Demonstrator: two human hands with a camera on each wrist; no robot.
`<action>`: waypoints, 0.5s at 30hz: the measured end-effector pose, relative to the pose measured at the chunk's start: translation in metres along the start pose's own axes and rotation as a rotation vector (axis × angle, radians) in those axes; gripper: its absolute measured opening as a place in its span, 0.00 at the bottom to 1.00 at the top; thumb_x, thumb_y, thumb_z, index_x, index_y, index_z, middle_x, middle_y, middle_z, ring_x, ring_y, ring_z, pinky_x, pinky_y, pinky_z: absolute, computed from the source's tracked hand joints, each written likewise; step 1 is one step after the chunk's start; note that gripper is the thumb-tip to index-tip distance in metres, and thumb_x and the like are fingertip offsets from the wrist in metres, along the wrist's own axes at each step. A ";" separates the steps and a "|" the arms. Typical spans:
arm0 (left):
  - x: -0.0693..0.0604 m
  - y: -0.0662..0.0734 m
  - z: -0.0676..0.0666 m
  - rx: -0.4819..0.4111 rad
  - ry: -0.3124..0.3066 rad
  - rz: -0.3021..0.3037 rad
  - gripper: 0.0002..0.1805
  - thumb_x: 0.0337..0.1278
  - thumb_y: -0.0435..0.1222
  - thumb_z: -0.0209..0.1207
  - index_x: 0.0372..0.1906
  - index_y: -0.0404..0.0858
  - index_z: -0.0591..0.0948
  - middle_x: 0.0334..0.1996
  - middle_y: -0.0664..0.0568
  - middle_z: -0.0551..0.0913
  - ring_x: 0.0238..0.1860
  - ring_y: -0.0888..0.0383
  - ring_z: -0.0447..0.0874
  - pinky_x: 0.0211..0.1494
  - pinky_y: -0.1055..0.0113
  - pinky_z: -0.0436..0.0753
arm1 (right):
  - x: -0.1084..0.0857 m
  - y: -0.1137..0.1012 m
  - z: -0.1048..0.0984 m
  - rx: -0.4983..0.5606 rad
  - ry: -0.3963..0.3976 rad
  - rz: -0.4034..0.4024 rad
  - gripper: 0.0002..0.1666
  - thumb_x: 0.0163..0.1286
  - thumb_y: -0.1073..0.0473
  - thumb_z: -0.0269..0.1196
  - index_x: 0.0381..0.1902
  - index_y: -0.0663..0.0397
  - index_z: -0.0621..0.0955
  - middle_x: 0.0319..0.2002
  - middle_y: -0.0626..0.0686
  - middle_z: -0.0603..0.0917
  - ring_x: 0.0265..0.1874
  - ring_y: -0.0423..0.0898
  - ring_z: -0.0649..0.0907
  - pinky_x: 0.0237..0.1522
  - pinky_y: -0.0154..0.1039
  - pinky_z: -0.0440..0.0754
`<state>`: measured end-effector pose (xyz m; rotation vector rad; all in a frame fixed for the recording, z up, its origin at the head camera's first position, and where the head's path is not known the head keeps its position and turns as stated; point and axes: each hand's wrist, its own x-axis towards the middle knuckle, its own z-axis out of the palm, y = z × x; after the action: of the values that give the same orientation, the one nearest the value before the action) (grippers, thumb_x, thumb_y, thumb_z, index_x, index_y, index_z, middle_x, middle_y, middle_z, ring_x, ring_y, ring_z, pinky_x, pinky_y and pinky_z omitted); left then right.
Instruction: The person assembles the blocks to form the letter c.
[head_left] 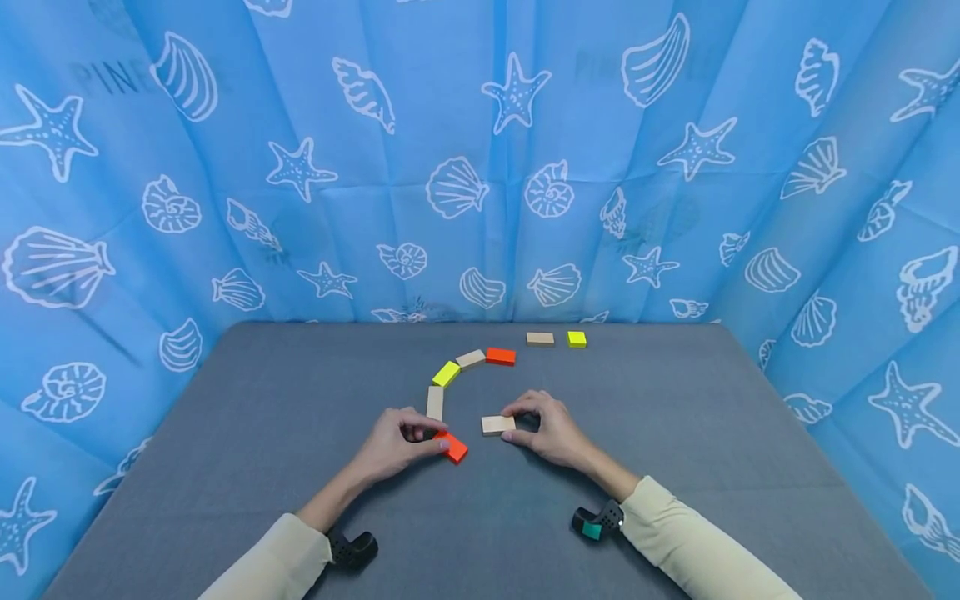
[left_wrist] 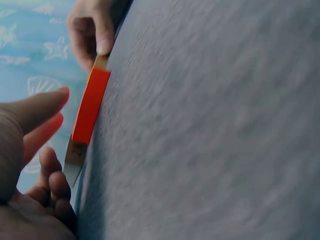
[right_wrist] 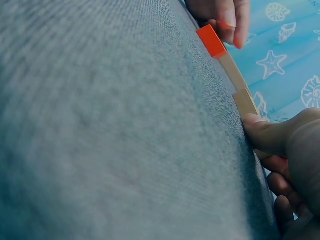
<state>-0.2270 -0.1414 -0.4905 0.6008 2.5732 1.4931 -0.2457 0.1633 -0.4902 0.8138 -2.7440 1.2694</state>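
Table [head_left: 720, 500]: grey and cloth-like; I judge it drags enough that a block won't skate off at a nudge.
Arc [head_left: 446, 374]: four blocks curving over the table, a red one at its far end; light, I expect, so a stray knuckle could knock them askew.
Right hand [head_left: 553, 429]: my thumb and forefinger pinch the plain block by its right end.
Left hand [head_left: 396, 442]: my thumb and forefinger reach out straight beside the red block; the left wrist view shows a gap, so I take them as spread and holding nothing.
Plain block [head_left: 492, 427]: between my hands, right of the red block and apart from it; whether it fully rests on the table I can't tell. It looks like bare wood: stiff, light, not fragile, fairly grippy. The end hold suits it, leaving the left end free.
Red block [head_left: 454, 449]: lies slanted past the arc's near end. Its paint may be slicker; I'd take its long edges, fingertips low.
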 end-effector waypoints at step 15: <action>0.000 0.003 0.005 0.069 -0.004 -0.047 0.13 0.53 0.44 0.75 0.44 0.47 0.92 0.23 0.56 0.72 0.26 0.57 0.70 0.30 0.68 0.64 | 0.000 0.002 0.002 0.012 0.012 -0.037 0.15 0.63 0.58 0.75 0.48 0.52 0.88 0.45 0.47 0.84 0.48 0.49 0.78 0.53 0.52 0.73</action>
<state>-0.2247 -0.1361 -0.4903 0.5459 2.6257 1.3925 -0.2462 0.1633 -0.4930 0.8510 -2.7009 1.2812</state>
